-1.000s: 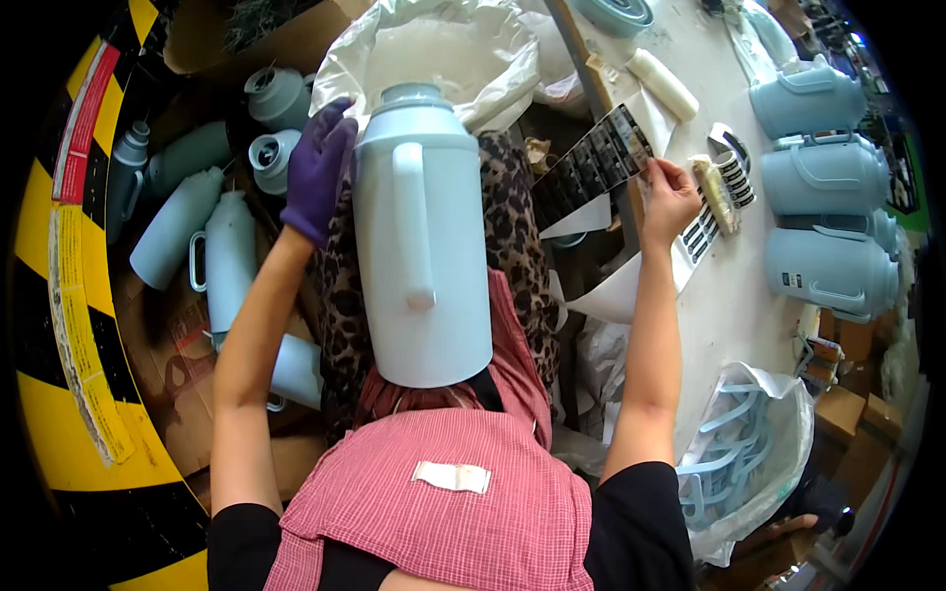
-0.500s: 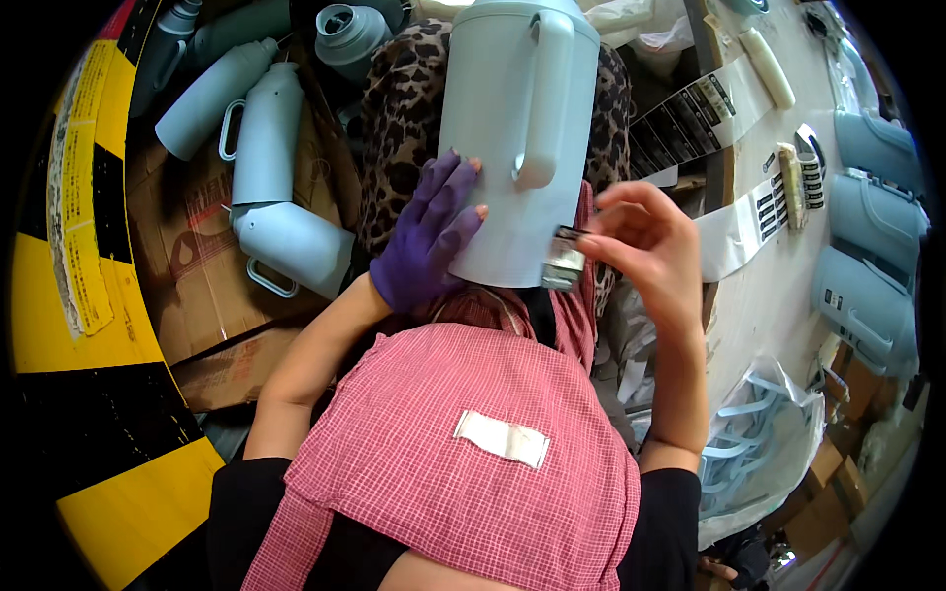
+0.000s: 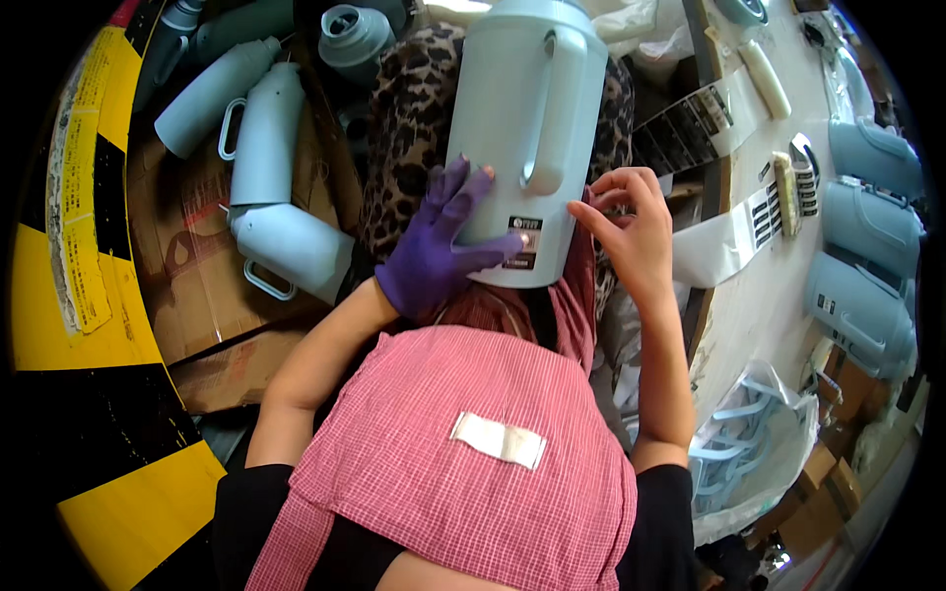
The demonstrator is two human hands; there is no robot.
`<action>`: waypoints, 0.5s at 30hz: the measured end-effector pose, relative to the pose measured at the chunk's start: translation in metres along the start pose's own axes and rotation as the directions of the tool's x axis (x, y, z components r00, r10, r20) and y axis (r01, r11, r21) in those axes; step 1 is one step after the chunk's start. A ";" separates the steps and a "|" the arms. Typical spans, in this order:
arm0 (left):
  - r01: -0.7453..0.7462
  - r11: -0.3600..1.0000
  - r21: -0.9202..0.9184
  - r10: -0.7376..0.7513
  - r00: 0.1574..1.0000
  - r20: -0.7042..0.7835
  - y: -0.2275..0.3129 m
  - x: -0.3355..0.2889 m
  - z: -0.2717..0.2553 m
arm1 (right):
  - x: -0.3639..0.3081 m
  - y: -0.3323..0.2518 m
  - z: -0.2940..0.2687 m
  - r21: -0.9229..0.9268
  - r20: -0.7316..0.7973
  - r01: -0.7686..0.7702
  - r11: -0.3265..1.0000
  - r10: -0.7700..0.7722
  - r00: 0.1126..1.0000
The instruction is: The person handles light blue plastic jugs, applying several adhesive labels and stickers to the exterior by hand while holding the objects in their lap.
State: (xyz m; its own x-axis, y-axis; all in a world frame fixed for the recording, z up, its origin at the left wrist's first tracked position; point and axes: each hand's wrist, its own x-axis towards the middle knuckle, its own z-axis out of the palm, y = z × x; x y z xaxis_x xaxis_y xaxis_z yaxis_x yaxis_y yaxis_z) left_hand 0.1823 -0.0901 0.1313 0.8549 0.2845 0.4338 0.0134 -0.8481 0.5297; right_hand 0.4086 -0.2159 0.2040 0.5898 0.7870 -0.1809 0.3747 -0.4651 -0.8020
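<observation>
A pale blue insulated jug (image 3: 493, 148) with a side handle (image 3: 554, 108) lies across my lap, its base toward me. My left hand (image 3: 439, 236), in a purple glove with bare fingertips, rests spread on the jug's left side. Its thumb presses on a small dark label (image 3: 522, 251) stuck near the base. By the jug's lower right edge is my bare right hand (image 3: 631, 227), fingers bent and thumb apart from them. Nothing shows between those fingers. Whether the thumb tip touches the jug I cannot tell.
To the left, several blue jug bodies (image 3: 266, 138) lie on cardboard (image 3: 187, 305) beside a yellow-and-black striped edge (image 3: 118, 394). On the right, a bench (image 3: 734, 340) carries label sheets (image 3: 719, 241) and several jugs (image 3: 862, 305). A plastic bag (image 3: 793, 443) holds blue handles.
The label pinched in my right hand is now on the jug, and that hand has let go of it. My left thumb has moved onto the label. The jug has shifted slightly right.
</observation>
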 end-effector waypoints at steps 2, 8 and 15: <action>-0.043 0.995 0.089 0.044 0.999 -0.015 -0.006 0.004 0.004 | 0.012 -0.004 0.001 -0.101 -0.037 0.230 0.968 -0.235 0.971; -0.066 0.990 0.123 0.062 0.997 0.038 0.005 0.017 -0.009 | 0.032 -0.039 0.040 -0.119 -0.248 0.319 0.940 -0.339 0.907; 0.272 0.836 -0.477 -0.461 0.819 -0.341 -0.041 0.137 -0.077 | 0.013 -0.021 0.025 0.610 -0.173 0.244 0.754 -0.174 0.969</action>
State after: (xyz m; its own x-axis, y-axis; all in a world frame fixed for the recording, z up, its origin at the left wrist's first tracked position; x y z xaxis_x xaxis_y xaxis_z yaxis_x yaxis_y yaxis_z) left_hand 0.2584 0.0179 0.2252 0.5177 0.7764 0.3595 -0.0035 -0.4183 0.9083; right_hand 0.3910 -0.1862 0.2041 0.6306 0.7736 0.0625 -0.0102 0.0888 -0.9960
